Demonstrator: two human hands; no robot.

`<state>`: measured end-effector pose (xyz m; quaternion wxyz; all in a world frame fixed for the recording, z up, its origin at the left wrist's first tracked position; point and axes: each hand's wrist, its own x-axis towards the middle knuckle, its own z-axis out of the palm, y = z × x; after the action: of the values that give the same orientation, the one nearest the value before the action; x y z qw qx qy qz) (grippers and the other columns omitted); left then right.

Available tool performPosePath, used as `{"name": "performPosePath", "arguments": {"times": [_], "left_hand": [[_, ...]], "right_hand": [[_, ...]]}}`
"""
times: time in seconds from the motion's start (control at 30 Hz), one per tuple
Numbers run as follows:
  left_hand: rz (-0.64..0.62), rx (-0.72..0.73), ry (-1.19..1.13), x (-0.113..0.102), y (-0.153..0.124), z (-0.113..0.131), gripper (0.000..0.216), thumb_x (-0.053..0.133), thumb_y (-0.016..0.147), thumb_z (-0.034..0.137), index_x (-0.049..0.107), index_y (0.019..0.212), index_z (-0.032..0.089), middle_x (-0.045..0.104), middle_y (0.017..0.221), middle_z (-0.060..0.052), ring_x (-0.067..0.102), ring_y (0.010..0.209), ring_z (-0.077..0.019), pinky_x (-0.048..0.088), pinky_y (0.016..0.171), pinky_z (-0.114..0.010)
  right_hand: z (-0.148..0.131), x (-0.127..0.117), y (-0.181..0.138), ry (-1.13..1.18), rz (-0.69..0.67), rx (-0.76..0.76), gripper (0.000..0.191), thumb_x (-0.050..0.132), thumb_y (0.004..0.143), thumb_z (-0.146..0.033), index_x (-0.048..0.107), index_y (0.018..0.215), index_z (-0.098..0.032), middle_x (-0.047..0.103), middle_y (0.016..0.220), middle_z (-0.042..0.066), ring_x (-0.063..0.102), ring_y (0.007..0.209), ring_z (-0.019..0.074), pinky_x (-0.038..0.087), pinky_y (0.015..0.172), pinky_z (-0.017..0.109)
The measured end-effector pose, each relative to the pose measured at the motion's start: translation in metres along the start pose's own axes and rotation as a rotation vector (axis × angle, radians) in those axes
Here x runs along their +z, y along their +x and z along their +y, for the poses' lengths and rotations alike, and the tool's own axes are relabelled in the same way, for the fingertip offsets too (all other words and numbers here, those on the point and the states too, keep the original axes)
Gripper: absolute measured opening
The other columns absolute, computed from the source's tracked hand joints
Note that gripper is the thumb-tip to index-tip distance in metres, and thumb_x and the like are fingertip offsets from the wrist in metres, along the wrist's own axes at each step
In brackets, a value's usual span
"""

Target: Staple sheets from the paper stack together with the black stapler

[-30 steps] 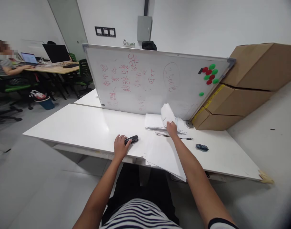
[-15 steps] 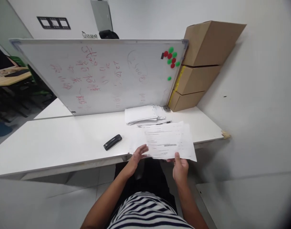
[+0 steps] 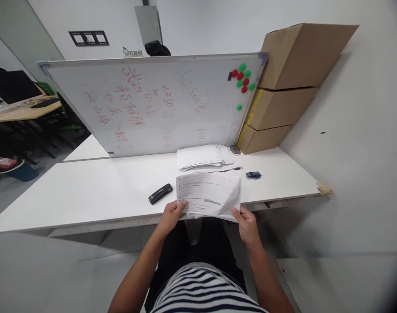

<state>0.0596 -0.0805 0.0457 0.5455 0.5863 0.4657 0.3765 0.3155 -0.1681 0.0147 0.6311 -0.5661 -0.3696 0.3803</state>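
over the long desk point(image 3: 87, 187), at the side farthest from the whiteboard point(image 3: 182, 126) and opposite its right half, a thin batch of printed sheets point(image 3: 208, 191) is held. the left hand point(image 3: 170, 216) pinches the left end, thumb on top and fingers mostly hidden; the right hand point(image 3: 249, 225) pinches the corner away from the whiteboard. whether the paper also rests on the desk, i cannot tell. to handle it well, i would keep both pinches light and even: the top page buckles beside the right thumb, and squeezing harder there could set a crease. some edges poke out under the top page, so squaring them up would likely help.

the desk top is smooth, white and faintly glossy. the whiteboard is a slick panel in a thin metal frame, marked with red strokes. at its right end stand three stacked cardboard boxes point(image 3: 276, 106), matte brown and crisp-edged. at its foot, toward the right, lies a paper stack point(image 3: 198, 155) with ragged, fanned edges. in front of the whiteboard, left of the sheets, the stapler point(image 3: 160, 194) is long, black and shiny. before its right end sits a crumpled dark blue packet point(image 3: 253, 174), contents unclear. by its right foot is a rounded grey thing point(image 3: 235, 150), perhaps a mouse. a slim pen point(image 3: 234, 169) lies between whiteboard and sheets. smallest are the red and green disc magnets point(image 3: 240, 76) at its upper right.
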Motion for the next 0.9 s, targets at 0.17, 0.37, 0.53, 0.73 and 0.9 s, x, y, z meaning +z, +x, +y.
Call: {"name": "performPosePath", "arguments": {"times": [0.17, 0.37, 0.53, 0.73, 0.9], "left_hand": [[0.075, 0.034, 0.013, -0.005, 0.01, 0.001, 0.035, 0.066, 0.076, 0.048, 0.075, 0.096, 0.02, 0.073, 0.104, -0.004, 0.064, 0.106, -0.0285, 0.048, 0.097, -0.045], [0.15, 0.085, 0.1, 0.004, 0.033, -0.012, 0.033, 0.068, 0.075, 0.042, 0.071, 0.097, 0.018, 0.073, 0.102, -0.007, 0.065, 0.101, -0.0275, 0.049, 0.093, -0.044], [0.149, 0.114, -0.016, 0.01, 0.039, -0.022, 0.035, 0.067, 0.077, 0.037, 0.064, 0.105, 0.018, 0.07, 0.107, -0.008, 0.065, 0.099, -0.0228, 0.051, 0.09, -0.038], [0.072, 0.112, -0.138, 0.005, 0.04, -0.019, 0.041, 0.07, 0.075, 0.04, 0.062, 0.109, 0.018, 0.069, 0.111, -0.009, 0.064, 0.104, -0.0236, 0.05, 0.092, -0.041], [0.075, 0.046, -0.256, 0.002, 0.044, -0.021, 0.05, 0.074, 0.071, 0.043, 0.06, 0.112, 0.017, 0.067, 0.117, -0.011, 0.063, 0.108, -0.0256, 0.048, 0.095, -0.042]], "right_hand": [[-0.02, 0.003, 0.026, -0.092, -0.164, -0.004, 0.036, 0.07, 0.075, -0.048, 0.07, 0.095, -0.019, 0.072, 0.087, 0.004, 0.064, 0.082, 0.0231, 0.049, 0.075, 0.034], [-0.018, 0.022, 0.043, -0.132, -0.073, -0.11, 0.044, 0.069, 0.074, -0.044, 0.06, 0.109, -0.02, 0.069, 0.107, 0.008, 0.062, 0.1, 0.0232, 0.047, 0.089, 0.037], [0.008, 0.029, 0.03, -0.318, -0.054, -0.067, 0.037, 0.063, 0.076, -0.041, 0.058, 0.106, -0.02, 0.068, 0.107, 0.009, 0.062, 0.1, 0.0241, 0.047, 0.09, 0.041], [0.012, 0.027, 0.024, -0.3, -0.067, -0.069, 0.037, 0.063, 0.077, -0.041, 0.059, 0.107, -0.019, 0.069, 0.102, 0.007, 0.064, 0.095, 0.0223, 0.048, 0.088, 0.04], [0.01, 0.035, 0.017, -0.146, 0.005, -0.111, 0.031, 0.063, 0.08, -0.042, 0.061, 0.1, -0.019, 0.069, 0.099, 0.006, 0.064, 0.092, 0.0205, 0.048, 0.087, 0.037]]}}
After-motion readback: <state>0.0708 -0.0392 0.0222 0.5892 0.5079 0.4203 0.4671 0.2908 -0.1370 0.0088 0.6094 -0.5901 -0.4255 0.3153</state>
